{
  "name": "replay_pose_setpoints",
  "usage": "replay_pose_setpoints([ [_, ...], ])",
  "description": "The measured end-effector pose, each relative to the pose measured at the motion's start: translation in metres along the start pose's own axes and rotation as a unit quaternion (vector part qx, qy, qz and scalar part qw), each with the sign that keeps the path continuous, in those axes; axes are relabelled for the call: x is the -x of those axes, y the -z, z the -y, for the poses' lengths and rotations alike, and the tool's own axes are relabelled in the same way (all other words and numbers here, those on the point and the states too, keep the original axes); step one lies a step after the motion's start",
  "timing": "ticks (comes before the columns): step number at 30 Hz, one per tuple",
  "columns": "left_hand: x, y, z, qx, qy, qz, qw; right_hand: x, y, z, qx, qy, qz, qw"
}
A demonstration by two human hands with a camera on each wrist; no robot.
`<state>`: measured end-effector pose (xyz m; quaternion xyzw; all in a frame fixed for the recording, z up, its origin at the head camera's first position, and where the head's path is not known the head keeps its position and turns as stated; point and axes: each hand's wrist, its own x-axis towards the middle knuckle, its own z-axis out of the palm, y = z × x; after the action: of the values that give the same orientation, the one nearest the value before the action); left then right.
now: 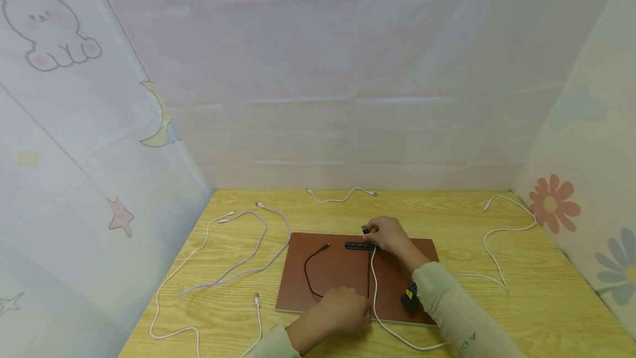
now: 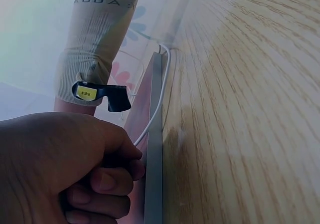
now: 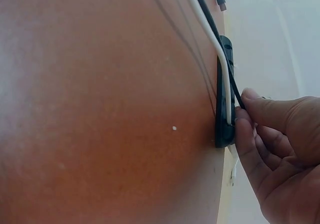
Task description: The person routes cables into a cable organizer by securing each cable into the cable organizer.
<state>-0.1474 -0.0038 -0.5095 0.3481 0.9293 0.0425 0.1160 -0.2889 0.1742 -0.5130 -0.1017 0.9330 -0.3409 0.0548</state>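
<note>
A black cable organizer (image 1: 358, 246) (image 3: 226, 91) lies near the back edge of a reddish-brown board (image 1: 343, 269). My right hand (image 1: 390, 236) (image 3: 285, 139) pinches a black cable (image 3: 212, 23) at the organizer's right end, with its dark plug showing past the fingers in the head view. A white cable (image 1: 376, 297) (image 3: 220, 48) reaches the organizer beside it. My left hand (image 1: 343, 311) (image 2: 75, 154), at the board's front edge, has its fingers curled round the black cable's middle; the gripped part is hidden. The cable's other end (image 1: 325, 246) rests on the board.
White and pale lilac cables (image 1: 263, 267) lie on the wooden table (image 1: 238, 297) to the left. A short white cable (image 1: 335, 200) is behind the board, and another white cable (image 1: 492, 253) curves at the right. Printed cloth walls surround the table's back and sides.
</note>
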Motion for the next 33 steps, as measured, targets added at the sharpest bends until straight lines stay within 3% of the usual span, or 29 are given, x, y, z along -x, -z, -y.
replay_pose_setpoints([
  [13, 0.000, 0.002, 0.000, 0.017, 0.000, 0.008, 0.9998, 0.000, -0.009, 0.001, 0.057, 0.019, -0.022, 0.9980],
  [24, -0.005, 0.001, 0.003, 0.030, 0.010, 0.027, 0.9991, 0.004, -0.011, 0.000, 0.076, 0.047, -0.031, 0.9955],
  [33, -0.009, -0.001, 0.008, 0.050, 0.002, 0.040, 0.9980, 0.004, -0.012, 0.000, 0.073, 0.044, -0.025, 0.9960],
])
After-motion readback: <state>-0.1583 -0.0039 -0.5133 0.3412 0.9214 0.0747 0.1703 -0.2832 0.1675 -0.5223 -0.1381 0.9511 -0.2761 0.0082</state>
